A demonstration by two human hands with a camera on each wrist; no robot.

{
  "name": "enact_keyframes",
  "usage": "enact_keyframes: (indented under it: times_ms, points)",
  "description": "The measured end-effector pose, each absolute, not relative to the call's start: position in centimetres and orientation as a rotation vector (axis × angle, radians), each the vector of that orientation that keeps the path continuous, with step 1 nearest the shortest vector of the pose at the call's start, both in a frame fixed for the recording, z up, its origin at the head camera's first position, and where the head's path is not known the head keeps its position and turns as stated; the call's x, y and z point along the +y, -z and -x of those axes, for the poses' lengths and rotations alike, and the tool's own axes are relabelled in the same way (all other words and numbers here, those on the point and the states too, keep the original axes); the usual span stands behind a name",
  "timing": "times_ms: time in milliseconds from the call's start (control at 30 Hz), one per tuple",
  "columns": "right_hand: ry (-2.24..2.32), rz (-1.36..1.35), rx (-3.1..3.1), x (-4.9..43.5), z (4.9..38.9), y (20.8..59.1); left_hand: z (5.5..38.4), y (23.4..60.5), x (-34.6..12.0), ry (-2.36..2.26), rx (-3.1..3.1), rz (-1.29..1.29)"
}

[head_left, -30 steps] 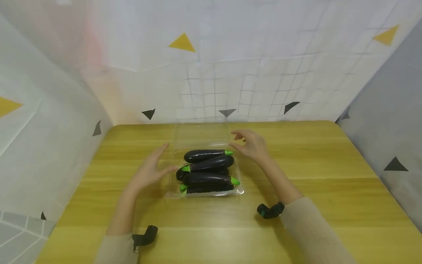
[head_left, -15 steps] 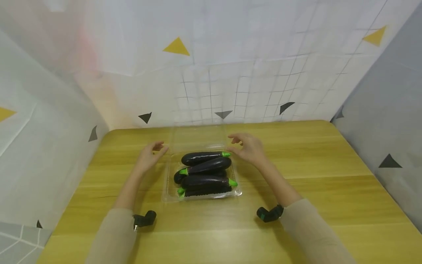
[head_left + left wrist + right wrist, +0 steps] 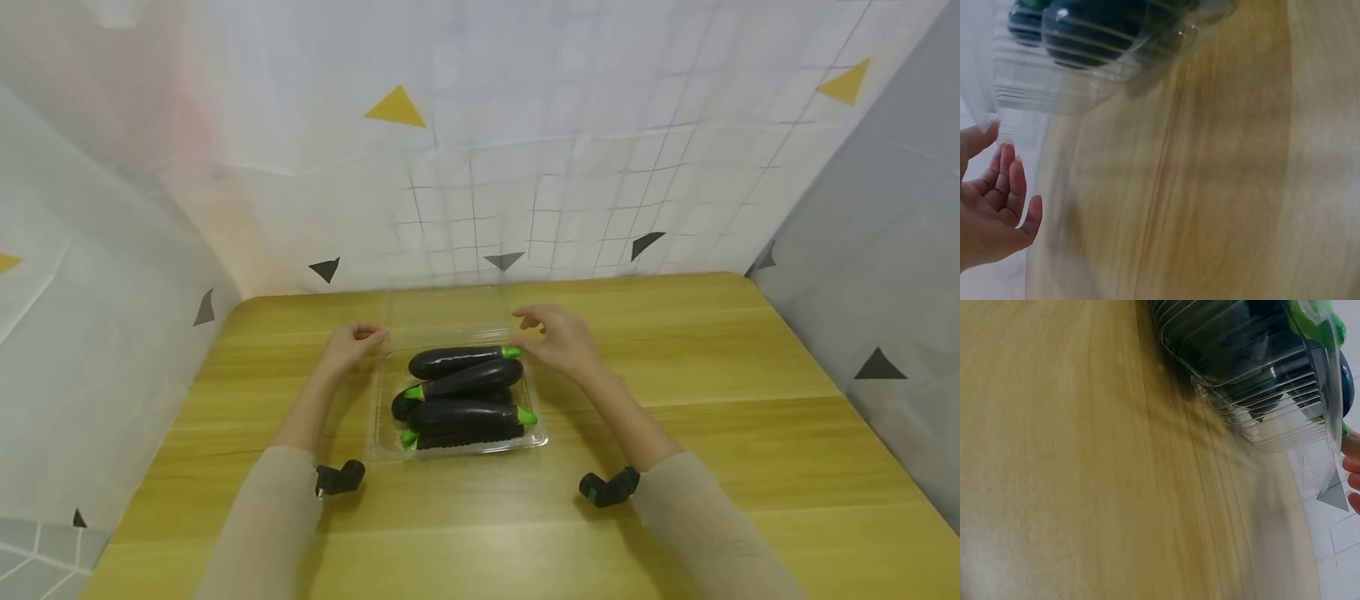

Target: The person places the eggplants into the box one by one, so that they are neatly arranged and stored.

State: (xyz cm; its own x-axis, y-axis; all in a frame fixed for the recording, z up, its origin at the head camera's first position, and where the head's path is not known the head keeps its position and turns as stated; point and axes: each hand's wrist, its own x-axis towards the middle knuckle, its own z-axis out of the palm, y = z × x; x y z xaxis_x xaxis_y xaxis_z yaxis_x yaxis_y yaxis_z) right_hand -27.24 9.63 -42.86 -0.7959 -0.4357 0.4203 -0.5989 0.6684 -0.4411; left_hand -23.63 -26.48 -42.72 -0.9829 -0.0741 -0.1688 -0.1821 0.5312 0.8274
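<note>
A clear plastic clamshell box (image 3: pixel 457 451) sits mid-table holding several dark eggplants (image 3: pixel 461 392) with green stems. Its clear lid (image 3: pixel 448 315) stands open at the back. My left hand (image 3: pixel 367 335) hovers at the lid's left corner with fingers loosely curled and nothing in them. In the left wrist view the left hand (image 3: pixel 997 156) is just beside the ribbed box wall (image 3: pixel 1041 87). My right hand (image 3: pixel 525 329) is at the lid's right corner, fingers relaxed on either side of its edge. The right wrist view shows the box (image 3: pixel 1254 406) and only fingertips (image 3: pixel 1352 469) at the frame edge.
The yellow wooden table (image 3: pixel 712 358) runs wide to the right and toward me. White tiled walls with triangle marks close it in at the back and on both sides. Black wrist cameras (image 3: pixel 341 477) (image 3: pixel 607 487) sit at my sleeves.
My left hand has left the box's left side and moved back to the lid's left corner, its fingers curling. The right hand shifted slightly toward the lid. The box stayed put.
</note>
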Motion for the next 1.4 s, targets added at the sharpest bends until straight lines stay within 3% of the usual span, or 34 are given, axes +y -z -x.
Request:
enact_keyframes:
  times_ms: [300,767,1400]
  points:
    - [-0.872,-0.834,-2.533,9.7,27.2,42.9,22.9,41.5,-25.6,-1.636,2.676,0.253]
    - [-0.936,-0.874,-2.262,9.6,26.9,40.2,22.3,41.2,-25.1,-1.449,3.03,0.082]
    - [-0.925,-0.681,-2.271,9.8,27.3,38.9,22.1,41.6,-24.5,-1.403,3.193,-0.143]
